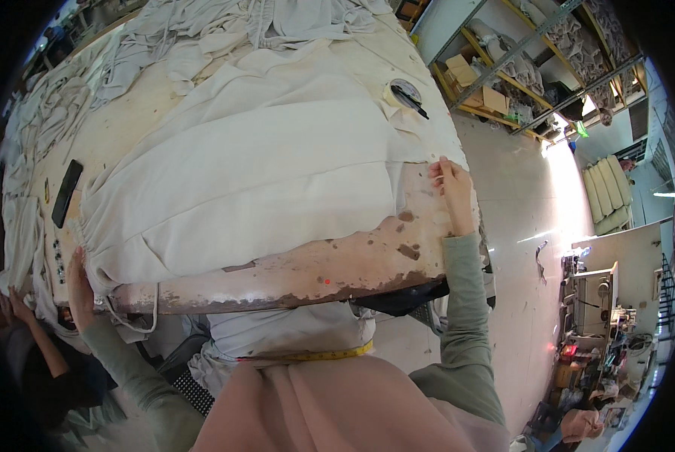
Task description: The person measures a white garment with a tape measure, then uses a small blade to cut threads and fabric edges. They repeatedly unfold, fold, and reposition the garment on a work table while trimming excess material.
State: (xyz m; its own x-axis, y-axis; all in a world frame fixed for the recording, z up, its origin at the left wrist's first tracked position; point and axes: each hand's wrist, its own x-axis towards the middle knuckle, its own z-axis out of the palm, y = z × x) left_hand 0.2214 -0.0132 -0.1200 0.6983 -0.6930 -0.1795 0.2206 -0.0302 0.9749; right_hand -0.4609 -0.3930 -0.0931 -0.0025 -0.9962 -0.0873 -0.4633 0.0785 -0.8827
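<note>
A cream drawstring garment (239,181) lies on a bench (352,264) between a flat-fingered left hand (79,285), beside its gathered end, and a half-curled right hand (453,187), grip unclear.

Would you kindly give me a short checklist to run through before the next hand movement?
1. Pale cloth smooth throughout: not ok; creases and gathers show at its left end.
2. Left hand at the gathered end: ok.
3. Right hand holding the cloth: cannot tell; its fingertips are near the right edge.
4. Black oblong object off the cloth: ok; it lies to the left.
5. White cord fully on the table: not ok; it loops below the front edge.
</note>
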